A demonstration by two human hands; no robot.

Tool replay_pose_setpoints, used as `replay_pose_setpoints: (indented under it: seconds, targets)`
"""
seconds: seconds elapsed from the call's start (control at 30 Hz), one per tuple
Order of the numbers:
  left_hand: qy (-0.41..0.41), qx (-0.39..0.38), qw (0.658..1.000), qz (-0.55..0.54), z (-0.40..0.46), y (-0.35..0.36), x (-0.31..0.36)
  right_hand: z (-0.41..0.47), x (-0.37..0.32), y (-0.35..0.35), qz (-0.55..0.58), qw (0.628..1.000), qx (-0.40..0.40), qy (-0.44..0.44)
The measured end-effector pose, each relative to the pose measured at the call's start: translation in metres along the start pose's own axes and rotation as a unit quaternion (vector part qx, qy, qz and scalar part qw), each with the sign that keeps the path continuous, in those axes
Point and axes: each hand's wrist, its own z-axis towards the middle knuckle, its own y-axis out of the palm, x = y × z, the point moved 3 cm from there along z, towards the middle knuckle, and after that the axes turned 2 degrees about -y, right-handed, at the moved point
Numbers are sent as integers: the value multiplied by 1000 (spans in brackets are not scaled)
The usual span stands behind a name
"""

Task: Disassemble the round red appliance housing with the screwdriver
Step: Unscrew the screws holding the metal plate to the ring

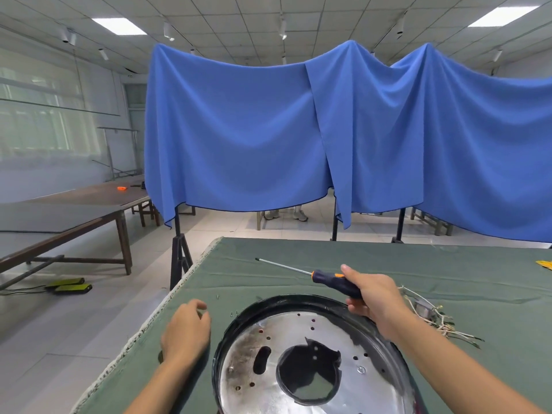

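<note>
The right hand (377, 297) is clamped round the dark, orange-collared handle of the screwdriver (316, 276), shaft pointing away to the left above the green-covered counter (448, 273), while the left hand (186, 333) rests loosely curled and empty on the cloth. Between and just below the two hands lies the round appliance housing (310, 354), black rim and perforated metal plate facing up, its red hardly visible. To do the step well, I judge the left hand should brace the rim beside it, and the tip should seat squarely in a remaining screw before turning.
</note>
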Motion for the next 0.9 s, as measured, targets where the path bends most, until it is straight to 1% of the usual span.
replay_pose_setpoints:
  seconds: [0.13,0.23,0.37,0.47,0.57,0.7,0.83,0.9]
  targets:
    - [33,11,999,37,15,11,9,-3,1,11,-59,995,28,-80]
    - [56,10,996,74,32,20,14,-4,5,15,-107,984,42,-138]
    - [85,32,988,124,47,30,17,-3,7,18,-154,970,34,-183]
    - [97,50,982,155,49,35,17,-3,12,19,-177,964,28,-197]
    - [93,52,986,130,50,35,16,-1,12,17,-184,961,32,-206]
    - [101,35,990,87,41,32,12,-3,13,13,-194,958,27,-209]
    - [82,7,996,28,24,24,6,-6,10,10,-201,955,27,-215]
    - [70,9,997,12,16,17,5,-9,8,10,-199,956,33,-214]
